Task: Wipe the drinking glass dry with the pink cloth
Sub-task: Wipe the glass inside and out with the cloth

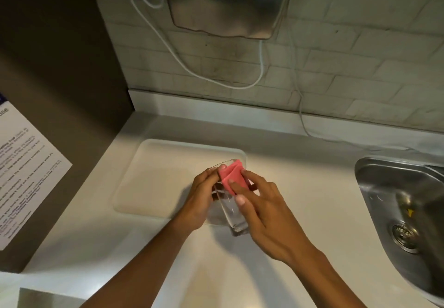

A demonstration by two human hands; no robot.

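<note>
A clear drinking glass point(230, 214) is held tilted above the white counter, its rim pointing away from me and its thick base toward me. My left hand point(201, 197) grips its left side near the rim. A folded pink cloth point(231, 175) lies over the rim and upper wall of the glass. My right hand point(262, 214) presses the cloth against the glass with its fingers and wraps the right side of the glass.
A white tray point(153, 175) lies on the counter just behind and left of the hands. A steel sink point(403, 202) sits at the right. A steel wall unit point(228, 2) with white cables hangs above. A printed notice point(24, 170) is on the dark panel at left.
</note>
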